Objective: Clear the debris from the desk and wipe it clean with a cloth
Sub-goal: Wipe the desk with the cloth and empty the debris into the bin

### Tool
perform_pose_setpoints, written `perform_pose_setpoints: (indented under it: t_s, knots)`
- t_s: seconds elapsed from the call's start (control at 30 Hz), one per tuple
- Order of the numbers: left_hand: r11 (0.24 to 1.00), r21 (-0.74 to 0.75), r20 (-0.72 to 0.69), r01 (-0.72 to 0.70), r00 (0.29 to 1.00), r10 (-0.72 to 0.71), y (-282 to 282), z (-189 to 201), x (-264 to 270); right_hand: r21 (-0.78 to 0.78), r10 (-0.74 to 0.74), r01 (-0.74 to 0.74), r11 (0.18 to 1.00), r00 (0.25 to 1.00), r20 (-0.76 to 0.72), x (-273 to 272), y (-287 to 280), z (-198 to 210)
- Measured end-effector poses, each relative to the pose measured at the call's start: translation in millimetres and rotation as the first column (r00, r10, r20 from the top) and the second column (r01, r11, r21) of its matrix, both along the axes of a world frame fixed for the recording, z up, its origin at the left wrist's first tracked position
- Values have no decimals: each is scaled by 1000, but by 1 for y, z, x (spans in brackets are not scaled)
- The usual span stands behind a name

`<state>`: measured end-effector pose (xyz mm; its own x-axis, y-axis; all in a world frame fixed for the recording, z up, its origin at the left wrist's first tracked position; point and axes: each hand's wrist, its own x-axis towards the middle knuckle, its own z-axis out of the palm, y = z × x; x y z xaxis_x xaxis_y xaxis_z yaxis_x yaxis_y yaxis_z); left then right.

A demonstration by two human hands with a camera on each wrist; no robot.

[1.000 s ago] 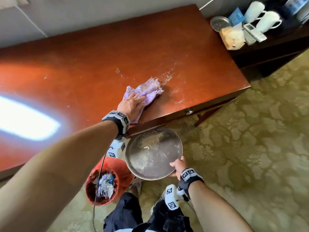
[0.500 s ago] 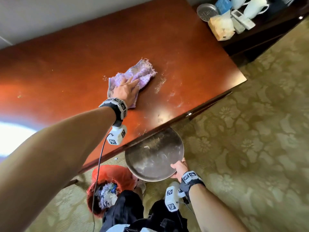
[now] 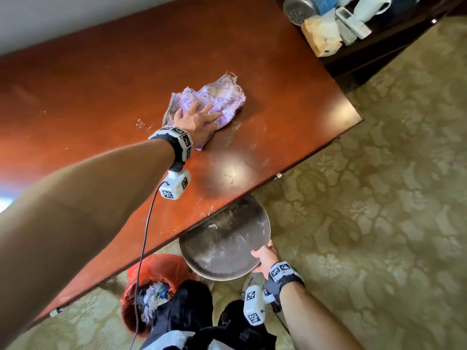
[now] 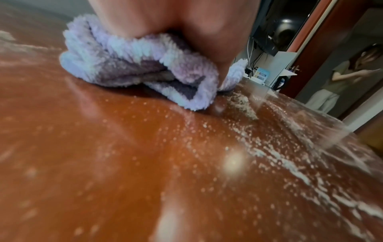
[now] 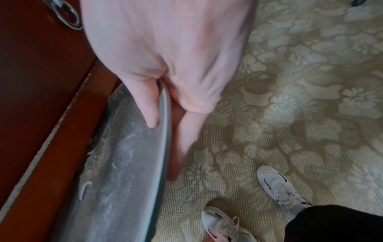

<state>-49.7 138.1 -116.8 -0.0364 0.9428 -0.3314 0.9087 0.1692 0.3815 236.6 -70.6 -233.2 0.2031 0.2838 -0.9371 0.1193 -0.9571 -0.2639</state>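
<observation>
A crumpled purple cloth (image 3: 217, 101) (image 4: 132, 68) lies on the red-brown desk (image 3: 101, 84). My left hand (image 3: 195, 120) presses flat on it with straight, spread fingers. Pale crumbs and dust (image 3: 228, 138) (image 4: 244, 104) lie scattered on the desk between the cloth and the near edge. My right hand (image 3: 265, 256) (image 5: 163, 104) pinches the rim of a round metal plate (image 3: 225, 238) (image 5: 124, 163), thumb on top and fingers beneath, and holds it just under the desk's near edge. Dust and several scraps lie in the plate.
An orange bin (image 3: 149, 294) with rubbish stands on the patterned carpet (image 3: 379, 223) by my legs. A dark side table (image 3: 379, 46) at the back right holds white cups, a bag and a small metal dish. A ring drawer pull (image 5: 66, 16) hangs from the desk front.
My left hand has pushed the cloth away from the near edge towards the middle of the desk. The plate stays held under the edge.
</observation>
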Motion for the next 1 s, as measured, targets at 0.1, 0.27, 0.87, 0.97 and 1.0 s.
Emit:
perform_pose_setpoints:
  t_s: [0.1, 0.27, 0.87, 0.97, 1.0]
  knots:
    - [1000, -17, 3, 14, 1000, -14, 4, 1, 5, -5, 6, -6, 1000, 1000, 0, -2, 4, 3]
    - [993, -69, 17, 95, 995, -94, 4, 5, 8, 6, 3, -3, 1000, 1000, 1, -2, 3, 2]
    - [952, -97, 20, 291, 957, -290, -97, 11, 53, 54, 35, -33, 998, 999, -34, 4, 9, 9]
    - [956, -90, 48, 280, 960, -277, -117, 7, 59, 60, 51, -47, 997, 997, -60, 5, 8, 10]
    - [957, -85, 59, 277, 960, -272, -124, 5, 61, 64, 54, -50, 997, 996, -69, 6, 7, 10]
